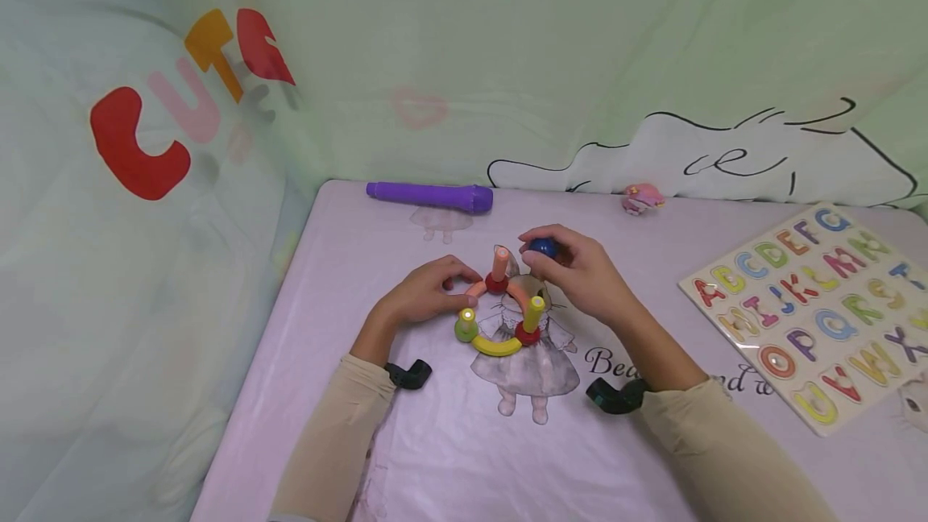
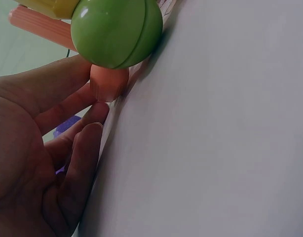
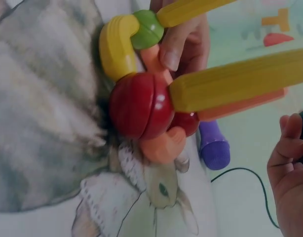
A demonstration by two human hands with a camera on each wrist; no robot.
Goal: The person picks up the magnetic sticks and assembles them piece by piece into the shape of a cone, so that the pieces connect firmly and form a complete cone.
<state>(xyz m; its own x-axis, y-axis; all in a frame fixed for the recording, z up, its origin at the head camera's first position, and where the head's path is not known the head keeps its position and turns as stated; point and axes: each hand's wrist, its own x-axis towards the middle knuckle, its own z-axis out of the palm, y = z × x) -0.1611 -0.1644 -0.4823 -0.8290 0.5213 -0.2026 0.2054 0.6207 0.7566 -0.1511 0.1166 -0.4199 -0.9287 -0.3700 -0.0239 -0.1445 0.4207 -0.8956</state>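
Observation:
A toy frame of curved rods joined by balls sits on the table, with upright sticks. It has a green ball (image 1: 466, 330), two red balls (image 3: 141, 106), a yellow curved rod (image 1: 497, 346) and orange curved rods (image 2: 108, 84). Two yellow sticks (image 1: 535, 312) and one orange stick (image 1: 500, 263) rise from the balls. My left hand (image 1: 420, 294) pinches an orange curved rod at the frame's left side, thumb near the green ball. Just beyond the frame to the right, my right hand (image 1: 583, 274) holds a blue ball (image 1: 544, 247) between thumb and fingers, above the table.
A purple microphone-shaped toy (image 1: 429, 196) lies along the table's back edge. Farther right at the back is a small pink object (image 1: 642, 198). An alphabet board (image 1: 819, 417) with coloured letters lies at the right. Printed curtains (image 1: 435, 63) hang behind and at the left.

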